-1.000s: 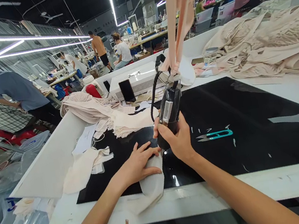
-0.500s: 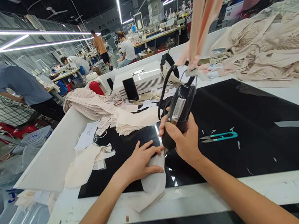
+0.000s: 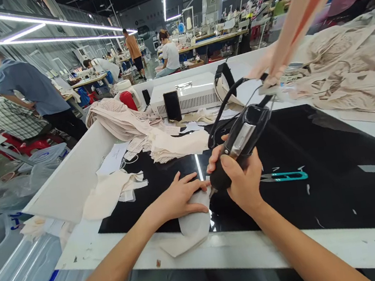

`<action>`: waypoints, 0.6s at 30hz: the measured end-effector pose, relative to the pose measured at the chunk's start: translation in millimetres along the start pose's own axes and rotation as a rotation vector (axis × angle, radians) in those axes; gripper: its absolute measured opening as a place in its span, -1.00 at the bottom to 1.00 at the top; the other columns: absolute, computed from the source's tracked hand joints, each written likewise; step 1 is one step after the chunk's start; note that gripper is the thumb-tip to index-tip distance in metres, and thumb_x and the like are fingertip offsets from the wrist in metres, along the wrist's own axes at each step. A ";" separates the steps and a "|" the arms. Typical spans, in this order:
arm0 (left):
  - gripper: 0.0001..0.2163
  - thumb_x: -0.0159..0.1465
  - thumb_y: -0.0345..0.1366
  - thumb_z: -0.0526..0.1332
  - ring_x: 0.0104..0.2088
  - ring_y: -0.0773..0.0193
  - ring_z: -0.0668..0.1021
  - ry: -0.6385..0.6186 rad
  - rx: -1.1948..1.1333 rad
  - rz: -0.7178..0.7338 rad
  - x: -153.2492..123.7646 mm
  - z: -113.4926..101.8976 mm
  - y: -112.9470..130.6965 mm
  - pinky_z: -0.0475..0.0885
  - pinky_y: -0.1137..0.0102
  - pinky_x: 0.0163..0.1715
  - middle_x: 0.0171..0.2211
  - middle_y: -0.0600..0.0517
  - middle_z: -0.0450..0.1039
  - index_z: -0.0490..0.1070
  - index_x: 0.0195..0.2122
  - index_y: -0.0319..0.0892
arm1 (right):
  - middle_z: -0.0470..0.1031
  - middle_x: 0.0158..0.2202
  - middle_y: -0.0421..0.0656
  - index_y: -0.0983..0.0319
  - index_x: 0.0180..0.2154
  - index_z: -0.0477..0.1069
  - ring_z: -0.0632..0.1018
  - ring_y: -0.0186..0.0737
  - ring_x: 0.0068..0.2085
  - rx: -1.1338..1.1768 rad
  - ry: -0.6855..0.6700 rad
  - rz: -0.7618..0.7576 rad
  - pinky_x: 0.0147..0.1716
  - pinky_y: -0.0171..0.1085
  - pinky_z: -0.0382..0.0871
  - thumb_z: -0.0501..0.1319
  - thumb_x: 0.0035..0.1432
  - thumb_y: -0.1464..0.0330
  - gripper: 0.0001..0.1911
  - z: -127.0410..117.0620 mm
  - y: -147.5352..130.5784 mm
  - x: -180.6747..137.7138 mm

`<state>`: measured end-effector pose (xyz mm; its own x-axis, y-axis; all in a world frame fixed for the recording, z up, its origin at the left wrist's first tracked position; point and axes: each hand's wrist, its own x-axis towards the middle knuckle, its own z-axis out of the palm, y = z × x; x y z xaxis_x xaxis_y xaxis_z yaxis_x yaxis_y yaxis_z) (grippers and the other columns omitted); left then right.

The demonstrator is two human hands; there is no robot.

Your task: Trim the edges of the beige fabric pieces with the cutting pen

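Observation:
My left hand (image 3: 178, 198) lies flat, fingers spread, on a pale fabric piece (image 3: 192, 222) that hangs over the front edge of the black glossy mat (image 3: 336, 170). My right hand (image 3: 241, 181) grips a black and silver corded hand tool (image 3: 242, 139), tilted to the right, with its tip down at the fabric's right edge beside my left fingertips. The tool's cable loops up to a peach fabric strip (image 3: 299, 16) hanging from above.
Teal thread snips (image 3: 284, 176) lie on the mat right of my hand. Folded beige pieces (image 3: 170, 145) and scraps (image 3: 111, 198) sit left, a white machine (image 3: 187, 94) and phone (image 3: 171, 106) behind, heaped cloth (image 3: 349, 69) at right. Other people work at far tables.
The tool has tilted further to the right while its tip stays at the fabric. My view has shifted slightly; the left hand remains pressed on the piece.

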<state>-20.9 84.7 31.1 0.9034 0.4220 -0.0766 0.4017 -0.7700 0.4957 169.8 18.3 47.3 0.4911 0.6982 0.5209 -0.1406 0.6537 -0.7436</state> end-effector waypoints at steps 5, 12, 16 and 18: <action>-0.51 0.48 -0.12 0.62 0.73 -0.25 0.28 0.017 -0.011 0.010 2.6 2.9 0.5 -0.02 -0.66 0.63 0.53 -0.17 0.54 0.55 0.34 0.02 | 0.69 -0.29 -0.32 0.04 -0.05 0.48 0.61 -0.29 -0.49 -0.013 -0.005 0.061 -0.53 -0.31 0.57 0.58 0.31 0.13 -0.64 0.2 -3.6 -6.8; -0.44 0.51 -0.03 0.59 0.75 -0.31 0.22 0.005 -0.045 0.007 4.9 4.6 -1.2 -0.06 -0.66 0.64 0.56 -0.19 0.50 0.50 0.43 0.01 | 0.67 -0.29 -0.33 0.03 0.10 0.49 0.66 -0.25 -0.47 0.046 0.001 0.073 -0.42 -0.23 0.66 0.61 0.29 0.17 -0.53 -0.6 -9.1 -12.9; -0.49 0.53 -0.01 0.56 0.75 -0.28 0.21 -0.011 -0.070 0.006 7.3 9.6 -4.0 -0.11 -0.60 0.67 0.56 -0.18 0.51 0.51 0.40 0.00 | 0.64 -0.28 -0.32 0.03 0.09 0.49 0.61 -0.29 -0.47 0.015 -0.010 0.131 -0.46 -0.27 0.60 0.60 0.32 0.17 -0.55 -5.0 -8.2 -20.4; -0.52 0.54 -0.01 0.55 0.75 -0.26 0.23 -0.010 -0.077 0.009 8.8 12.4 -4.8 -0.09 -0.57 0.68 0.51 -0.15 0.57 0.51 0.37 0.00 | 0.63 -0.29 -0.31 0.04 0.09 0.49 0.58 -0.30 -0.48 -0.016 0.002 0.144 -0.48 -0.29 0.57 0.59 0.34 0.16 -0.58 -8.2 -5.9 -21.2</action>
<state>-13.0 86.2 17.3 0.9087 0.4098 -0.0800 0.3808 -0.7349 0.5612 167.3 -2.8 37.3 0.4681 0.7842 0.4073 -0.1958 0.5416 -0.8175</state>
